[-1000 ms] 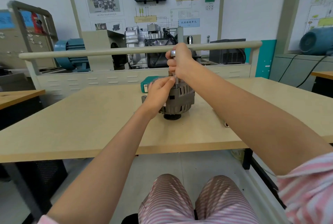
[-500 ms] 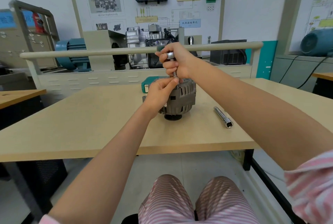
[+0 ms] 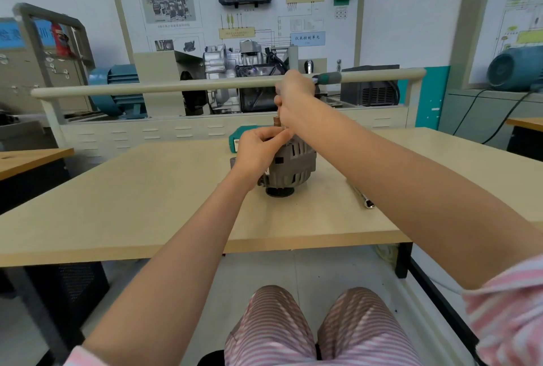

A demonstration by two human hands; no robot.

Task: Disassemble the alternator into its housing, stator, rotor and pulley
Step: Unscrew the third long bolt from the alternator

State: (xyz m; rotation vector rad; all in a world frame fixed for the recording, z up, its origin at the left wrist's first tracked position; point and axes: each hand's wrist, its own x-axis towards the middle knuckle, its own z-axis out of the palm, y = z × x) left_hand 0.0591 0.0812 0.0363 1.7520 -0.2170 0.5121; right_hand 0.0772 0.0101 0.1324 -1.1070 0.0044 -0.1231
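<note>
A grey alternator stands on its black pulley in the middle of the wooden table. My left hand curls over the alternator's top left and steadies it. My right hand is above the alternator and grips a ratchet wrench; its green handle sticks out to the right and its shaft runs down to the alternator's top. A brownish shaft end shows between my hands.
A metal socket extension lies on the table right of the alternator. A green tool case sits behind it. A beige rail and a training bench with engine parts stand beyond the table.
My right hand has swung the wrench round, so its green handle now points right. The left hand stays on the alternator.
</note>
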